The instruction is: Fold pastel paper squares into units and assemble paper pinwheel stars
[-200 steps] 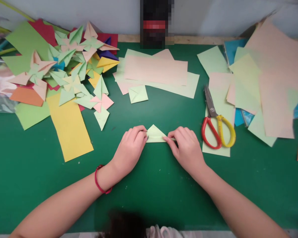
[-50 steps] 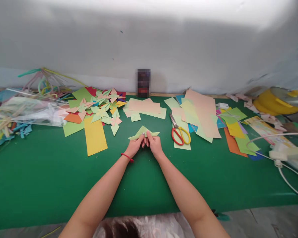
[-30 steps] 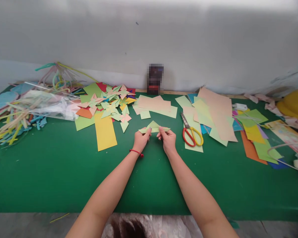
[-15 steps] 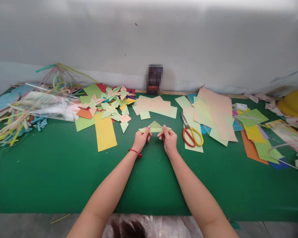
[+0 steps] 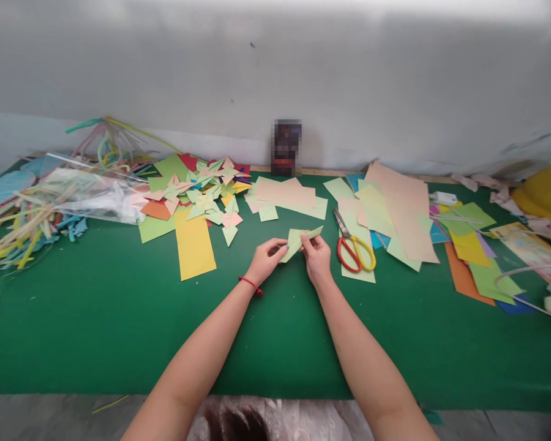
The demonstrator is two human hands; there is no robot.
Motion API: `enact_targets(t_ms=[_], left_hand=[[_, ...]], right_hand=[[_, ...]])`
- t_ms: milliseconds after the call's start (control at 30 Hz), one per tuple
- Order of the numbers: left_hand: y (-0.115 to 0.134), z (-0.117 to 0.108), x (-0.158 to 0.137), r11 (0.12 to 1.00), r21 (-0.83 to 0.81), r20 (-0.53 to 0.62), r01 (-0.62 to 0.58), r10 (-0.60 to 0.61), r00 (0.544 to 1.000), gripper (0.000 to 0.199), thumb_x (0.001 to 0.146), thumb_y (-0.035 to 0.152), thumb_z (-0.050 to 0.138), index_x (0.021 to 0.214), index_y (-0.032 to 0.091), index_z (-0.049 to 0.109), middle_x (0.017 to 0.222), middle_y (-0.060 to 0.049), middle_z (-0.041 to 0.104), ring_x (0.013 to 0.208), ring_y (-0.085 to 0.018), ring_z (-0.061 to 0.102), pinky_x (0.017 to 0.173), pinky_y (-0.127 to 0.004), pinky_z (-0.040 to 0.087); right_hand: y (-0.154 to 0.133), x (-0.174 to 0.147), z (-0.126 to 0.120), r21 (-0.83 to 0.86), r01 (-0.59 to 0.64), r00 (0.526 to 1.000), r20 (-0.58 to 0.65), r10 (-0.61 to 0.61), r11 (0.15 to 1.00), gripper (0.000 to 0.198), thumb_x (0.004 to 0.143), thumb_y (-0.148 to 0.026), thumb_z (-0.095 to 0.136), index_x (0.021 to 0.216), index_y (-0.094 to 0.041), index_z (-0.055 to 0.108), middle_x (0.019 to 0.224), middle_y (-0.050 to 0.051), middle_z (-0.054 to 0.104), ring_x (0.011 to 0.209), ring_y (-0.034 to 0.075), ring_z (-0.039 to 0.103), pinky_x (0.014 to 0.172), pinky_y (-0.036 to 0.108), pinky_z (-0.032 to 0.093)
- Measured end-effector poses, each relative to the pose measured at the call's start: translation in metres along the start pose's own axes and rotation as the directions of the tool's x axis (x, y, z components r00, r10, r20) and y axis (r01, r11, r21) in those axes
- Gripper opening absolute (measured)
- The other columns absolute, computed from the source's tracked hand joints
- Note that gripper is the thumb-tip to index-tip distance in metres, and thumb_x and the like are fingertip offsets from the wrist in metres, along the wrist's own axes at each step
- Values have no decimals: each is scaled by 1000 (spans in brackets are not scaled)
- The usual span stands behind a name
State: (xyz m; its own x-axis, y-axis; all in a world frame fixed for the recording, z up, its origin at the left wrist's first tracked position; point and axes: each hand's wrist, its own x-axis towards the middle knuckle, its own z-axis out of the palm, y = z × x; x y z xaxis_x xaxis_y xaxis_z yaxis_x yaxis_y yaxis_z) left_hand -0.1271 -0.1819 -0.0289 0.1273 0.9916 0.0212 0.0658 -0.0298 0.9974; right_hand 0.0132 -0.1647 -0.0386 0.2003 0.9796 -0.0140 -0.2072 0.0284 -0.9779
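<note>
A small piece of folded light green paper (image 5: 296,242) is held up between my two hands, above the middle of the green table (image 5: 275,331). My left hand (image 5: 267,260), with a red cord at the wrist, pinches its lower left corner between thumb and fingers. On the other side my right hand (image 5: 316,257) grips the paper's folded edge, thumb on top. The paper slants upward to the right, its tip sticking out past my right hand. Just right of that hand lie scissors (image 5: 349,242) with one red and one yellow handle, on a pale green sheet.
Folded paper pieces (image 5: 206,196) are heaped at the back left, behind a yellow sheet (image 5: 195,245). Pipe cleaners (image 5: 41,214) fill the far left. Pale paper sheets (image 5: 404,208) lie at the right. A blurred dark upright object (image 5: 286,148) leans on the wall.
The folded green paper has turned from level to slanting, its right end higher. My left hand has shifted slightly right and down to its lower corner; my right hand still holds it.
</note>
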Motion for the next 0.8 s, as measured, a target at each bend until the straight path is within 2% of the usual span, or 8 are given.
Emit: enact_targets(t_ms=[67,133,267,367,467,567,633,800], left_hand=[[-1,-1,1,999,-32,5,31,-31,1000,31,75,40,57,92,15,63,81,-5,63,63,-12,54,54,-22,45],[-2,-2,1,998,-33,52,54,-52,997,28,74,40,60,84,14,62,72,-2,60,60,-12,53,53,-22,44],[-3,-4,3,995,-44,84,89,-85,993,27,71,40,63,68,14,55,59,2,54,53,-10,52,50,-22,44],[-3,-5,6,989,-106,14,101,-100,995,27,70,40,64,74,15,55,61,2,56,52,-11,54,51,-23,46],[-2,-6,9,971,-211,-34,113,-123,992,28,70,40,64,79,16,54,65,2,56,54,-11,56,55,-25,50],[-3,-6,10,958,-267,-64,101,-122,990,29,70,41,64,81,16,55,69,2,54,59,-11,56,59,-26,51],[-5,-6,10,964,-252,-91,87,-113,989,29,70,42,64,80,16,56,69,2,53,61,-11,54,61,-24,50],[-6,-6,9,984,-172,-128,44,-67,990,26,71,40,63,76,16,56,66,3,50,58,-8,47,55,-19,40]], right_hand=[[-3,0,-3,-66,36,994,109,-29,997,31,70,-37,66,94,-18,62,78,1,59,65,11,52,59,24,44],[-6,-2,-3,-113,78,981,187,-56,991,36,70,-34,67,103,-21,59,78,0,59,69,12,54,63,24,45],[-11,-6,-2,-141,162,970,203,-132,977,51,74,-32,63,122,-25,47,67,-4,56,61,11,53,64,26,46],[-14,-6,-4,-176,243,948,250,-195,954,33,80,-33,56,113,-26,54,81,1,61,64,12,55,65,28,48],[-16,-6,-7,-286,389,886,376,-271,875,17,83,-30,52,93,-25,65,93,3,61,78,14,57,69,29,48],[-15,-7,-9,-382,519,824,463,-327,765,19,83,-25,51,92,-28,67,89,3,57,83,15,56,72,30,47],[-13,-7,-8,-410,556,802,491,-339,723,22,84,-24,49,95,-30,67,87,3,55,81,14,55,71,30,47],[-13,-7,-11,-398,576,769,559,-309,714,23,83,-20,50,95,-30,67,95,4,54,85,15,55,71,30,48]])
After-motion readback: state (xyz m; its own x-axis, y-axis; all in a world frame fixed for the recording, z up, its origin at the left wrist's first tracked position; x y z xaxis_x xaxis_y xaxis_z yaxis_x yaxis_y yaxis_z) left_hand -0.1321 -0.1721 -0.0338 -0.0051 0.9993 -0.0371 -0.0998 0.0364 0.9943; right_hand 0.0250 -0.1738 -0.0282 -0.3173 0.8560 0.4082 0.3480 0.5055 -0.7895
